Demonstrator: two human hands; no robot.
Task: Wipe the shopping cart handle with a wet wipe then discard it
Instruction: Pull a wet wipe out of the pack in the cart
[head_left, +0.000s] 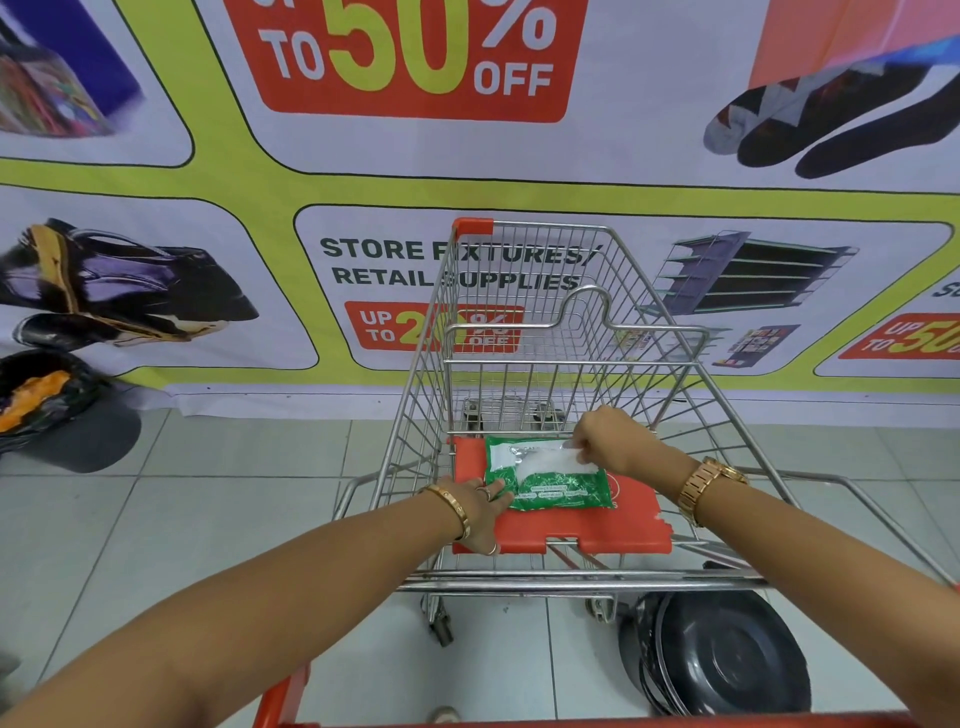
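Note:
A green wet wipe pack (556, 486) lies flat on the red child seat flap (613, 525) of a metal shopping cart (524, 332). My left hand (480, 506) presses on the pack's left edge and the flap. My right hand (605, 434) pinches the peeled-back clear label or a white wipe at the pack's opening (545, 460); which one I cannot tell. The cart's red handle (571, 722) runs along the bottom edge of the view, below both forearms.
A black lidded bin (727, 654) stands on the tiled floor under the cart's right rear. At the far left sits another bin lined with a black bag (47, 400). A large sale banner (363, 260) covers the wall right behind the cart.

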